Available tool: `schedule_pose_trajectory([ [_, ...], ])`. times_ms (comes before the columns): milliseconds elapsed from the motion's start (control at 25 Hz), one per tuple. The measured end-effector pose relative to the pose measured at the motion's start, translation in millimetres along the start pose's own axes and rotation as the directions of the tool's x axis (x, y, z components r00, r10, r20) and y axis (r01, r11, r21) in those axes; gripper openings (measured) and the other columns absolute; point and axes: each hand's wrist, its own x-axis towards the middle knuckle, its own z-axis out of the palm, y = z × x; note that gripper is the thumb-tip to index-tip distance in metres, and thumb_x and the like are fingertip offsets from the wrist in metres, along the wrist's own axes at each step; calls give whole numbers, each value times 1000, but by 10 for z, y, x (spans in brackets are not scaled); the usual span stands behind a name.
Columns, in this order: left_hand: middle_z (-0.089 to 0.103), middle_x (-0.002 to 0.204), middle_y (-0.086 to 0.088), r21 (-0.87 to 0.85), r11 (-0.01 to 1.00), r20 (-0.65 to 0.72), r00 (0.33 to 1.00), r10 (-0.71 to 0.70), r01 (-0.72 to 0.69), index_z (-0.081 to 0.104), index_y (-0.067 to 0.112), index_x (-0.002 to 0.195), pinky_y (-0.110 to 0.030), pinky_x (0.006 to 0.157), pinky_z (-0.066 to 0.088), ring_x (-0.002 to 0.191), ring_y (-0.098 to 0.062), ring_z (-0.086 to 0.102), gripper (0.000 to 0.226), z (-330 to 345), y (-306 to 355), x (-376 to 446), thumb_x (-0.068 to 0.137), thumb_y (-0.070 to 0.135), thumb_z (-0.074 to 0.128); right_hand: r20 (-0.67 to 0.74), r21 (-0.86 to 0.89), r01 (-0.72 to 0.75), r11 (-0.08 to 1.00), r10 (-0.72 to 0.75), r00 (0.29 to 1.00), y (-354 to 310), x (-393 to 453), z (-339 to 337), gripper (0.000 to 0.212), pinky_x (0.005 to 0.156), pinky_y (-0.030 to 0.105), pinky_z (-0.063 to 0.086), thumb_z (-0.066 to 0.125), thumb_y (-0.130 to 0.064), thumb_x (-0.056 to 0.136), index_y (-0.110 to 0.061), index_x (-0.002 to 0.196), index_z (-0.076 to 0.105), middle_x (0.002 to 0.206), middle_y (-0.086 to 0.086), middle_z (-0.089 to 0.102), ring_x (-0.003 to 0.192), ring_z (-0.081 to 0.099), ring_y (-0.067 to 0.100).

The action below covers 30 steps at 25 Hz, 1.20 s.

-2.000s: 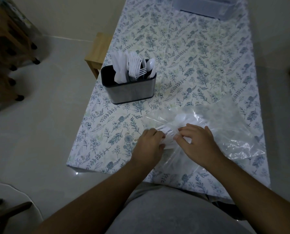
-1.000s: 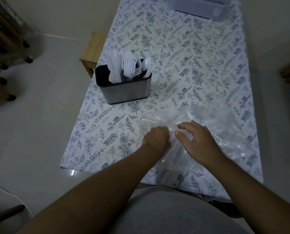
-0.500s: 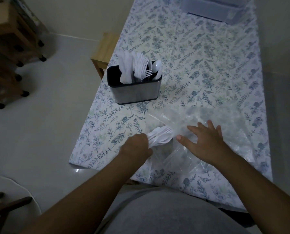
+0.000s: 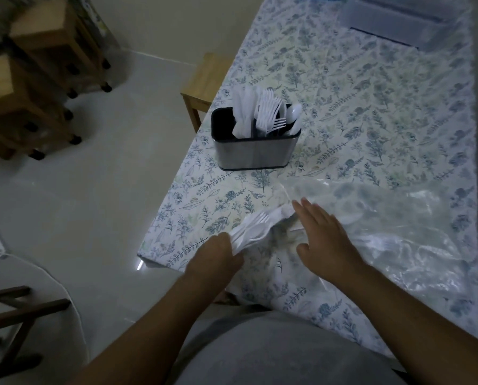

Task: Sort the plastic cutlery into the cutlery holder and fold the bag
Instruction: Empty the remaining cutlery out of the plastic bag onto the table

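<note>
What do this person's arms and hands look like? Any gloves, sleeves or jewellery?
Both arms are bare from the bottom of the picture to the fingers, with no sleeves in view. The left hand and the right hand wear no gloves, and no rings, watch or bracelet show in this dim light. A grey garment covers the person's front.

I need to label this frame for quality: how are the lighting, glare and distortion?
Head view: dim, bluish light throughout; glare streaks on the clear bag and a bright glint by the table corner; wide-angle bending of the table edges; white forks in the left hand stay readable; right hand sharp.
</note>
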Motion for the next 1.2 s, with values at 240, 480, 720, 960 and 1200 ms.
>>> schedule_pose_trajectory([
  [240,51,78,3,-152,982,-86,988,-128,114,49,16,91,-24,50,35,64,-9,49,19,-23,-192,-38,89,28,63,-12,10,-132,991,132,991,103,56,-64,86,117,50,28,58,-21,91,-33,160,9,170,-3,7,151,17,29],
  [480,59,98,-6,-213,972,-183,973,-138,98,59,6,107,-30,64,47,85,-21,58,43,115,131,273,86,43,67,-67,293,-87,952,111,992,68,-19,24,77,118,33,23,53,0,91,-25,158,27,166,5,22,150,21,29],
  [720,36,145,-14,-172,985,-251,967,-53,9,22,9,154,-41,110,34,134,-30,34,88,240,418,431,87,41,69,-114,469,-60,881,127,985,50,-103,36,70,113,25,34,51,5,92,-21,155,35,159,2,29,130,43,15],
  [960,54,126,-5,160,956,-392,873,290,-246,50,19,131,-41,94,44,114,-25,50,58,327,459,329,82,44,68,-154,515,-100,852,206,966,152,-135,-11,66,104,29,43,53,3,93,-24,152,42,155,3,34,104,49,18],
  [1200,60,90,-4,177,921,-325,863,388,-347,60,14,92,-37,68,52,88,-24,56,15,299,464,571,85,26,67,-203,504,-107,857,238,950,233,-212,-74,62,82,1,36,52,4,93,-22,149,46,151,4,38,97,48,10],
])
